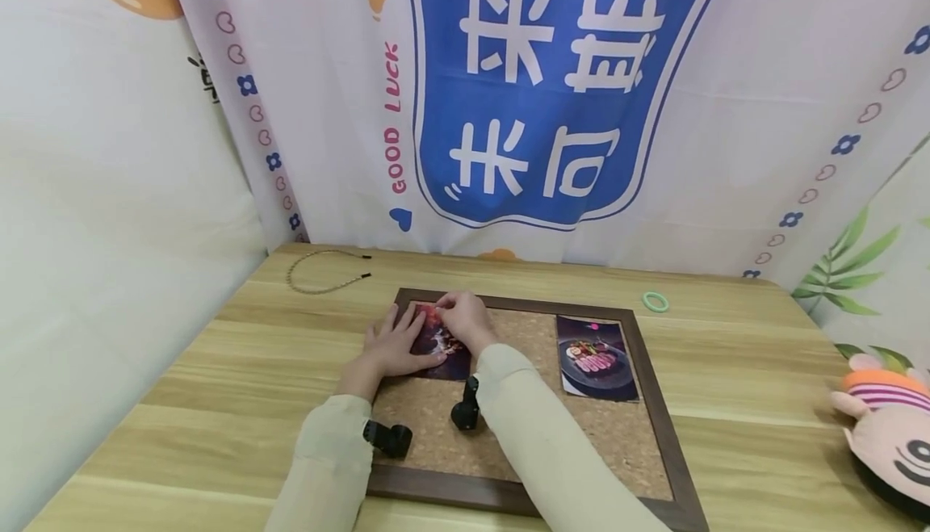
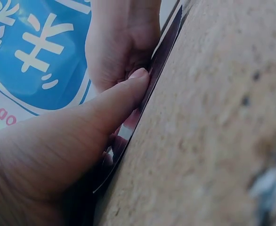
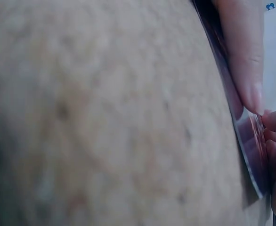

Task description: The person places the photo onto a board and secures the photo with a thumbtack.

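Observation:
A dark photo print [image 1: 452, 360] with red at its top lies on the cork board [image 1: 523, 435], toward the upper left corner of the frame. My left hand [image 1: 392, 346] presses on its left side with fingers spread, the thumb [image 2: 124, 96] lying across the print. At the print's top edge, my right hand [image 1: 467, 320] has curled fingers and pinches a small pin-like thing, mostly hidden by the fingertips [image 3: 275, 121]. Farther right on the board is a food photo [image 1: 597, 360], with a pink round push pin [image 1: 594, 326] at its top.
A dark wooden frame [image 1: 661, 427] borders the board on the wooden table [image 1: 182, 403]. A headband [image 1: 291, 278] lies at the back left, and a green ring [image 1: 655, 302] at the back right. On the right edge sits a plush toy [image 1: 886, 435]. Printed curtains [image 1: 349, 112] hang behind.

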Tool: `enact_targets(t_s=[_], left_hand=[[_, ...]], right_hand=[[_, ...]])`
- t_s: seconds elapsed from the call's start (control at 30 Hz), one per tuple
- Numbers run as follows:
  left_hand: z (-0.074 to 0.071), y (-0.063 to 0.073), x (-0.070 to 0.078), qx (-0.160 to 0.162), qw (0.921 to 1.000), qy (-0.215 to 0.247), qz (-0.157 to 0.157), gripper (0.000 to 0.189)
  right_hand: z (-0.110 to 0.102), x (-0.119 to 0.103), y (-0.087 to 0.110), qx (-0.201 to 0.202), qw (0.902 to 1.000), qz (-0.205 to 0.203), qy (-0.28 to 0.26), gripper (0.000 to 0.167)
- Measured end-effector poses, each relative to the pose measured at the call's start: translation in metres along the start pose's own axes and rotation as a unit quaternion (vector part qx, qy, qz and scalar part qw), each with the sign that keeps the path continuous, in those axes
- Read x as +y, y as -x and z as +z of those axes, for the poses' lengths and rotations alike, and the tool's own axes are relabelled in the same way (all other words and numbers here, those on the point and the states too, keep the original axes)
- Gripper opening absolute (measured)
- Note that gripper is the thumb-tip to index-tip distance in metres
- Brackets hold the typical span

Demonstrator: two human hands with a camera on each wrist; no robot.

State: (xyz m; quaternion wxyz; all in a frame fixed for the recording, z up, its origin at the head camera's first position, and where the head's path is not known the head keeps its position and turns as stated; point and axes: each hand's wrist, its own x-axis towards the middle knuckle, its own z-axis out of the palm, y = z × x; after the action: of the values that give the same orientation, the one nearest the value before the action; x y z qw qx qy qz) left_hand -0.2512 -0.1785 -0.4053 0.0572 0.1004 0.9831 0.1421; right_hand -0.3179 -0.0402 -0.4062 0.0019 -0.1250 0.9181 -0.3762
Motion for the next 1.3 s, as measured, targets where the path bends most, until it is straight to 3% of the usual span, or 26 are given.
enact_targets(t_s=[0.2, 1.3], left_hand=[[0.0014, -0.0004, -0.0014, 0.003, 0.9999, -0.005, -0.011, 0.087], [0.0044, -0.0029, 0.0025, 0.009, 0.9999, 0.005, -0.005, 0.088]], right_hand=[[0.003, -0.0014, 0.0009, 0.006, 0.9999, 0.009, -0.004, 0.01], [-0.0004, -0.0027, 0.0019, 0.003, 0.999, 0.038, 0.023, 0.011]])
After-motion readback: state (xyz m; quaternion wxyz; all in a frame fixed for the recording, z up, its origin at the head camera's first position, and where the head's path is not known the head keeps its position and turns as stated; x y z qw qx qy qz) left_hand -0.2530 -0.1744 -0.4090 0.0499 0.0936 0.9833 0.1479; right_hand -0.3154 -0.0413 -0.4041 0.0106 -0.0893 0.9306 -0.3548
